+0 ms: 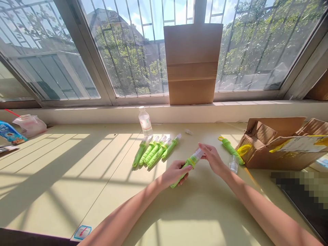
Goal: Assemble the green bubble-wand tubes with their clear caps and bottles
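Note:
My left hand (177, 173) is closed around the green handle of a stick with a clear ribbed plastic top (196, 155). The stick is tilted, its clear end pointing up and to the right. My right hand (211, 156) has its fingers closed on that clear end. Left of my hands, several similar green sticks with clear tops (156, 153) lie side by side on the table. To the right lies another green stick (232, 150) with a yellow loop at its end and no clear top showing. Beside it is a loose clear plastic cap (233, 164).
A cardboard box (279, 153) with yellow pieces stands at the right, near a dark flat object (294, 194). A water bottle (145, 123) and a small clear piece (189, 132) are behind the sticks. Cardboard (193, 65) leans on the window. A blue packet (11, 132) lies far left.

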Demonstrator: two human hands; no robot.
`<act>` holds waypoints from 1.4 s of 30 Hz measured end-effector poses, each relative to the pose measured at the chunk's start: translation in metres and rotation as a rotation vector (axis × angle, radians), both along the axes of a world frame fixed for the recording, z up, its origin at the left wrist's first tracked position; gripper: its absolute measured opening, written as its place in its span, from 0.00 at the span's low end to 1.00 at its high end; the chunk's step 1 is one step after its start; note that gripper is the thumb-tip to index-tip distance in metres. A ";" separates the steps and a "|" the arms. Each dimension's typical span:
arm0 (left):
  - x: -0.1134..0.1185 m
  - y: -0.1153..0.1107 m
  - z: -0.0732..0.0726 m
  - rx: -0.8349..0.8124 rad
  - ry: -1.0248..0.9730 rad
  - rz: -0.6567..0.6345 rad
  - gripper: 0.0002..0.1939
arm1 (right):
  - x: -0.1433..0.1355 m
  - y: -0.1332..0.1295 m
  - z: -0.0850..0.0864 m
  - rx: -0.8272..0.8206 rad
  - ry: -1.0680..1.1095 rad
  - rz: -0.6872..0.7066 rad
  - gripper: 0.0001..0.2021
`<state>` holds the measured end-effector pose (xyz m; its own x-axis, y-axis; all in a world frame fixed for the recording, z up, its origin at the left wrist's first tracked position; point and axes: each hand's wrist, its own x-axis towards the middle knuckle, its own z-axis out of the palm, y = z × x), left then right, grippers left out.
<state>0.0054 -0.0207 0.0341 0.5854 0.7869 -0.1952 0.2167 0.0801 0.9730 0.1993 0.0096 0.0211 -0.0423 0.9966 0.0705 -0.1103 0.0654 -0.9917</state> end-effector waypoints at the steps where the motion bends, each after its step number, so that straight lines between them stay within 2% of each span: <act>1: -0.001 0.000 0.002 -0.049 -0.027 0.001 0.18 | -0.002 -0.001 0.001 0.002 0.083 0.054 0.18; 3: -0.003 0.001 0.006 -0.133 -0.073 0.008 0.19 | -0.004 -0.003 0.002 -0.021 0.240 0.201 0.20; 5: -0.006 0.001 0.007 -0.181 -0.097 0.001 0.21 | -0.002 -0.003 0.001 -0.052 0.293 0.269 0.20; 10: -0.008 0.000 0.005 -0.338 -0.181 -0.056 0.20 | 0.004 0.004 -0.007 -0.073 0.152 0.183 0.14; 14: -0.008 -0.002 0.004 -0.434 -0.321 -0.147 0.16 | 0.001 0.001 -0.005 -0.052 0.320 0.185 0.14; 17: -0.006 -0.003 0.005 -0.410 -0.259 -0.147 0.16 | -0.005 -0.002 -0.003 -0.078 0.368 0.206 0.17; 21: 0.000 -0.008 0.006 -0.264 -0.042 -0.043 0.18 | -0.013 -0.001 -0.011 -0.068 0.179 0.027 0.14; 25: 0.003 -0.014 0.009 -0.246 -0.026 -0.036 0.20 | -0.018 -0.001 -0.019 0.011 -0.008 -0.176 0.16; 27: 0.001 -0.014 0.011 -0.308 -0.077 -0.075 0.20 | -0.016 -0.004 -0.021 0.135 -0.173 -0.299 0.16; 29: -0.003 -0.011 0.014 -0.393 -0.137 -0.143 0.20 | -0.012 -0.006 -0.022 0.350 -0.366 -0.389 0.16; 32: -0.010 -0.007 0.019 -0.436 -0.199 -0.225 0.18 | -0.004 -0.007 -0.024 0.720 -0.608 -0.388 0.13; 35: -0.011 -0.007 0.021 -0.389 -0.144 -0.251 0.19 | 0.002 -0.008 -0.023 0.909 -0.763 -0.377 0.12; 39: -0.006 -0.011 0.018 -0.180 0.061 -0.210 0.17 | 0.004 -0.009 -0.021 0.970 -0.931 -0.415 0.15; 42: -0.004 -0.011 0.013 0.031 0.192 -0.175 0.15 | 0.002 -0.010 -0.020 0.896 -1.060 -0.438 0.17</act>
<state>0.0013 -0.0319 0.0474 0.6675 0.6844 -0.2934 0.4054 -0.0036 0.9141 0.2012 -0.0002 0.0009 -0.1792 0.5826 0.7928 0.8238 0.5293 -0.2028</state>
